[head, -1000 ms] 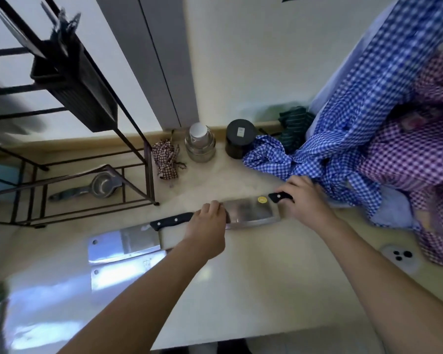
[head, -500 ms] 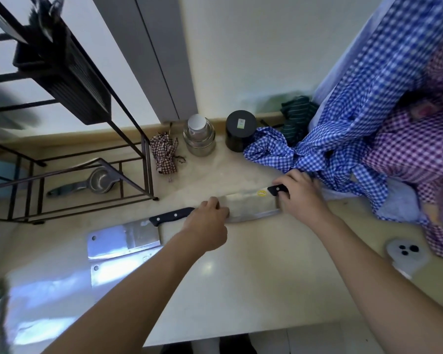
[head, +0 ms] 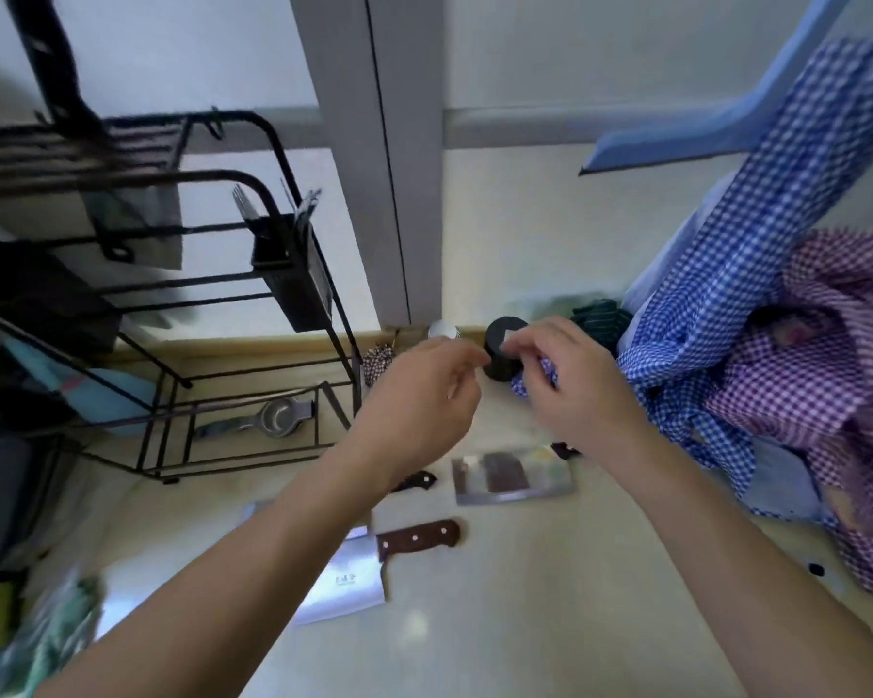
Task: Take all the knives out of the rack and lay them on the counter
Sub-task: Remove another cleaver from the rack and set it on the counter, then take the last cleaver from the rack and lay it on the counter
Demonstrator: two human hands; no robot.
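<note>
**Bench and what lies on it**

The pale bench (head: 550, 596) carries three cleavers: a brown-handled cleaver (head: 359, 571) nearest, a black-handled cleaver (head: 417, 481) partly hidden, and a third cleaver (head: 512, 476) beyond. A black wire rack (head: 253, 435) stands at left, a dark jar (head: 500, 355) by the wall, checked cloths (head: 726, 395) at right.

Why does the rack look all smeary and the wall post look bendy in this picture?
In the head view the rack and the greenish things at the bottom left are smeared by motion blur, likely from the camera moving. The grey post leans because the wide lens warps the edges. The cleaver and the counter show pale glare from the light.
</note>
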